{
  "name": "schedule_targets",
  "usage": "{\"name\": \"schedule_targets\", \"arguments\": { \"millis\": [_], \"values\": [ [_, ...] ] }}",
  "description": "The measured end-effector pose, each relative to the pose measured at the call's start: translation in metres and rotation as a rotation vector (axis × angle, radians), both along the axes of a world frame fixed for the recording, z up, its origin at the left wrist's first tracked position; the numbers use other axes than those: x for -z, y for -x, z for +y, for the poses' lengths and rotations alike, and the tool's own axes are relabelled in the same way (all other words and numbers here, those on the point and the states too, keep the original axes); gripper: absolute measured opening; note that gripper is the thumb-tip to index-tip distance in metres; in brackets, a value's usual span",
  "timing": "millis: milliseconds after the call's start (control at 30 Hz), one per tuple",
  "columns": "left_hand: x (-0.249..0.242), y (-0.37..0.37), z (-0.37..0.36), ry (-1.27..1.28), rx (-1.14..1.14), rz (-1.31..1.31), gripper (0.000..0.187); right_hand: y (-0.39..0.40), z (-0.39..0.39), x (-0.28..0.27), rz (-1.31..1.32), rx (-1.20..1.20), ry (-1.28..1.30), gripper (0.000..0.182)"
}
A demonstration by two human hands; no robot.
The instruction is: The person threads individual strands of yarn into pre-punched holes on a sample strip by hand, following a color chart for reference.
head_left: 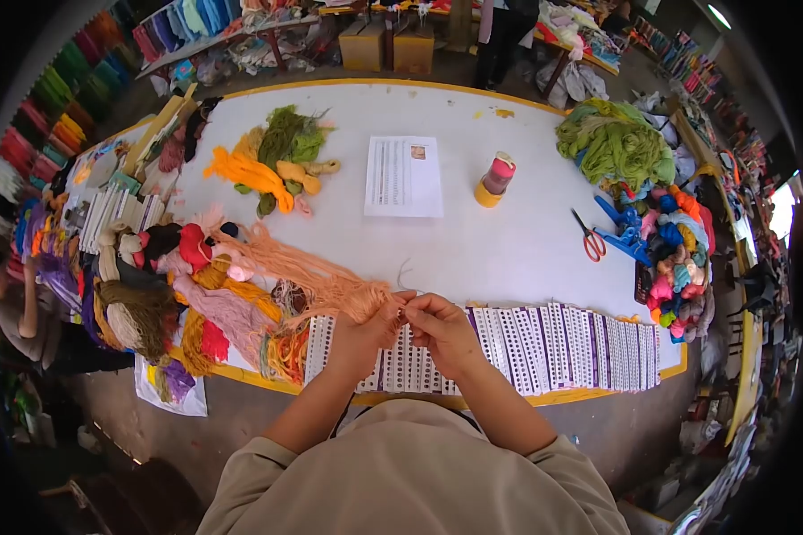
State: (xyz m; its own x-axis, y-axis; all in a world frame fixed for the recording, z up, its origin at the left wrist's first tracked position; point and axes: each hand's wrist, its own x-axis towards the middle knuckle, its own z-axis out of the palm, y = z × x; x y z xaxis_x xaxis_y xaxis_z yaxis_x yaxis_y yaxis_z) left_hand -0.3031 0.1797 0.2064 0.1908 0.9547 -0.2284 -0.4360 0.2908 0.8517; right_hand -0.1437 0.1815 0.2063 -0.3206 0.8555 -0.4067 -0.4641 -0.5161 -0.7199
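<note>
My left hand is closed round the end of a peach yarn skein, whose strands trail left across the table. Close against it, my right hand pinches at the same end of the yarn, fingertips nearly touching the left ones. A thin loose strand curls up just above the fingers. Under both hands runs a row of white punched cards along the near edge. A printed sheet lies beyond the hands, with a pink and yellow thread cone to its right.
Mixed yarn skeins are heaped at the left. Orange and green skeins lie farther back. At the right are red-handled scissors, blue clamps, green yarn and colourful bundles. Other people stand at the far side and left.
</note>
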Motion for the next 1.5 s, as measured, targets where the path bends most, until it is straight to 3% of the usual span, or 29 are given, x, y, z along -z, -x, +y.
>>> {"name": "schedule_targets", "arguments": {
  "millis": [300, 500, 733, 833, 900, 1100, 1333, 1500],
  "values": [
    [0.002, -0.002, 0.000, 0.062, -0.033, -0.360, 0.031, 0.000, 0.001, -0.005, 0.139, 0.098, 0.010, 0.008],
    [0.003, -0.005, -0.002, 0.009, 0.032, -0.097, 0.041, 0.007, 0.000, -0.006, -0.142, 0.056, -0.129, 0.011],
    [-0.003, -0.012, 0.001, 0.000, -0.018, -0.186, 0.041, 0.007, 0.002, -0.008, -0.119, 0.074, -0.113, 0.012],
    [0.003, -0.004, 0.002, -0.002, 0.084, -0.171, 0.040, 0.009, 0.002, -0.010, -0.159, 0.072, -0.119, 0.011],
    [0.002, -0.006, 0.001, 0.014, 0.068, -0.039, 0.038, 0.009, 0.004, -0.006, -0.159, 0.057, -0.168, 0.010],
    [0.002, -0.014, 0.006, -0.009, -0.078, -0.165, 0.029, 0.011, 0.004, -0.012, -0.129, 0.110, -0.128, 0.006],
    [0.003, -0.009, 0.009, 0.066, -0.022, -0.323, 0.027, 0.008, 0.006, -0.010, -0.012, 0.134, -0.089, 0.008],
    [0.006, -0.010, 0.009, 0.053, 0.021, -0.308, 0.028, 0.008, 0.006, -0.010, -0.186, 0.063, -0.140, 0.011]
  ]
}}
